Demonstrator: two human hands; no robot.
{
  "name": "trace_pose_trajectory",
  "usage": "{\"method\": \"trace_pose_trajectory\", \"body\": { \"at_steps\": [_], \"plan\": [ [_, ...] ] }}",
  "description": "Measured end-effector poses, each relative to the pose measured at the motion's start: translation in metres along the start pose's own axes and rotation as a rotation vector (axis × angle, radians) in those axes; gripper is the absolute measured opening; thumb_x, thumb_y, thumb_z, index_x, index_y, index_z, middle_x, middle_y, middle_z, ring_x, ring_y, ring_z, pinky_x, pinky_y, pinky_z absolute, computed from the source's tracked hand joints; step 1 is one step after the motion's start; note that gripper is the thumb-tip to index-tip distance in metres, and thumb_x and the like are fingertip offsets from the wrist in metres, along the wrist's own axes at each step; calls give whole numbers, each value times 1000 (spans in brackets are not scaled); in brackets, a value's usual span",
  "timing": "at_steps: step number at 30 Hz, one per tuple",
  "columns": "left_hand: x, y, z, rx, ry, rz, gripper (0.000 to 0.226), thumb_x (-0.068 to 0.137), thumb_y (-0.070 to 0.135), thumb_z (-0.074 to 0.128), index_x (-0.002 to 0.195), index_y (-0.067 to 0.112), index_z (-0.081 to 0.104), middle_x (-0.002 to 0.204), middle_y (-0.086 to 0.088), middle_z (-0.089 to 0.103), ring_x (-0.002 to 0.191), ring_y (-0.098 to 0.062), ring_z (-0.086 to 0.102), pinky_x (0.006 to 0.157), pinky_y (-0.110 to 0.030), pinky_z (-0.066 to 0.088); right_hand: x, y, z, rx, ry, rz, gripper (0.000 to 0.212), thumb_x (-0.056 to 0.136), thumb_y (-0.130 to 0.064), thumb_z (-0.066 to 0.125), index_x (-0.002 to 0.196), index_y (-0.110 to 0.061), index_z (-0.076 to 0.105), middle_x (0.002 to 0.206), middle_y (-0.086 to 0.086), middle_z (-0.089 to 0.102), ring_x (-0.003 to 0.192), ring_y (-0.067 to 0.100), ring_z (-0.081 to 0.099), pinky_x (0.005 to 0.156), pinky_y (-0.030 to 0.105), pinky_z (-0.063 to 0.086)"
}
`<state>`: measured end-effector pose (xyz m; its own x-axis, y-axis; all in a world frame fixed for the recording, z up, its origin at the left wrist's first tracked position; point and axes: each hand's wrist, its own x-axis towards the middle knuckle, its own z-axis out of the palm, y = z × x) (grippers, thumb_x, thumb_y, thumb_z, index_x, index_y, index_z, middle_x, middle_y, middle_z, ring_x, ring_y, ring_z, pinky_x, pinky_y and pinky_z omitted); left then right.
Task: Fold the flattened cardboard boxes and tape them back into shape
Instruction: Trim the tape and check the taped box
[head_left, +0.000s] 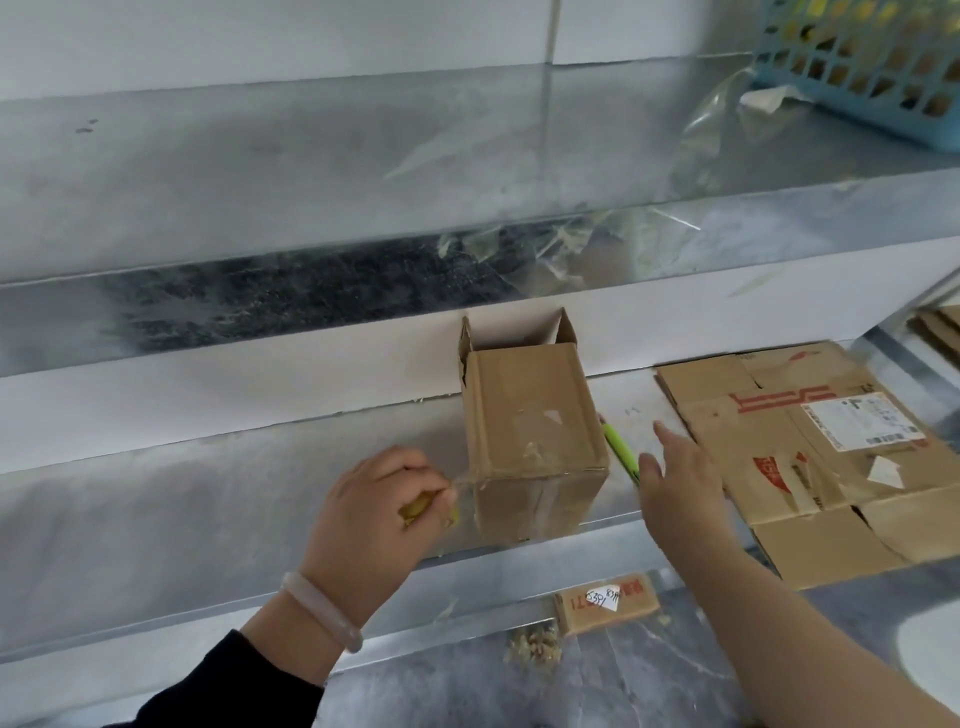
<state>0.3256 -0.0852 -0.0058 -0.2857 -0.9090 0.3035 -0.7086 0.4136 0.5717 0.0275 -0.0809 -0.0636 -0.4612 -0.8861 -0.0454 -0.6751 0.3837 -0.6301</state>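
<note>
A small folded cardboard box (530, 415) lies on its side on the metal shelf (208, 499), its open flaps toward the wall and clear tape across its near end. A strip of clear tape stretches from that end to a yellowish tape roll (418, 506), which my left hand (374, 514) grips just left of the box. My right hand (675, 478) hovers with straight fingers right of the box, over a green utility knife (621, 451) lying on the shelf. A stack of flattened cardboard boxes (810, 457) lies further right.
An upper metal shelf (363, 171) carries crumpled clear plastic (701, 135) and a blue basket (872, 62) at the far right. On the grey floor below lie a small cardboard piece with a label (605, 603) and paper scraps (532, 644). More flat cardboard (940, 327) sits at the right edge.
</note>
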Motion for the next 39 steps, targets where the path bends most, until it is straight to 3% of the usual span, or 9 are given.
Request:
{"method": "trace_pose_trajectory", "body": {
  "at_steps": [3, 8, 12, 15, 18, 21, 25, 29, 39],
  "plan": [
    [-1, -2, -2, 12, -23, -3, 22, 83, 39, 58, 92, 27, 75, 92, 20, 61, 85, 1, 56, 74, -19, 47, 16, 20, 20, -288, -204, 41, 50, 103, -30, 42, 149, -16, 32, 146, 6, 44, 134, 25, 39, 112, 43, 34],
    [0, -4, -6, -22, -17, -2, 20, 80, 44, 54, 83, 31, 70, 86, 20, 61, 84, 2, 56, 73, -14, 44, 29, 21, 37, -545, -140, 12, 19, 98, -26, 46, 114, -18, 51, 115, 4, 52, 97, 19, 44, 86, 36, 46],
    [0, -8, -7, -41, -18, 30, 21, 82, 42, 55, 79, 27, 69, 85, 18, 61, 81, 0, 57, 73, -15, 43, 16, 13, 39, -417, -135, 104, 17, 99, -12, 42, 111, -8, 53, 107, 9, 54, 86, 21, 51, 73, 32, 48],
    [0, -12, -7, -58, -13, 51, 20, 83, 39, 59, 79, 23, 71, 87, 16, 61, 81, 0, 56, 74, -13, 42, -19, 2, 24, 11, 39, 189, 23, 103, -18, 36, 113, -6, 52, 83, 2, 56, 68, 17, 54, 52, 30, 41],
    [0, -13, -7, -84, -8, 58, 11, 80, 31, 66, 80, 21, 72, 88, 15, 61, 81, -1, 55, 71, -10, 41, -74, -22, 1, 293, 229, 128, 17, 102, -34, 35, 111, -34, 50, 79, -2, 54, 66, 17, 54, 51, 32, 41],
    [1, -16, -6, -127, 2, 74, 2, 79, 21, 73, 80, 19, 72, 85, 11, 63, 83, -2, 54, 71, -7, 39, -135, -60, -14, 239, 150, -157, 31, 95, -47, 34, 118, -69, 33, 76, -10, 57, 65, 11, 58, 47, 29, 46],
    [3, -17, -6, -150, -9, 94, 7, 77, 14, 76, 76, 16, 70, 80, 8, 63, 79, -3, 52, 70, -5, 36, -176, -96, 1, -91, -120, -455, 69, 99, -29, 44, 141, -69, 7, 89, -16, 54, 68, 13, 57, 55, 30, 50],
    [3, -16, -8, -144, 12, 128, 7, 76, 12, 77, 75, 13, 70, 79, 5, 65, 80, -4, 51, 71, -4, 34, -181, -112, 22, -122, -146, -388, 79, 102, -27, 36, 129, -74, -22, 89, -10, 44, 69, 14, 50, 61, 31, 45],
    [1, -14, -11, -178, 30, 135, 8, 75, 11, 77, 73, 13, 70, 81, 5, 64, 80, -4, 52, 71, -4, 35, -178, -127, 39, -248, -110, -261, 82, 101, -20, 36, 132, -63, -27, 81, -11, 35, 58, 10, 41, 44, 22, 27]
  ]
}}
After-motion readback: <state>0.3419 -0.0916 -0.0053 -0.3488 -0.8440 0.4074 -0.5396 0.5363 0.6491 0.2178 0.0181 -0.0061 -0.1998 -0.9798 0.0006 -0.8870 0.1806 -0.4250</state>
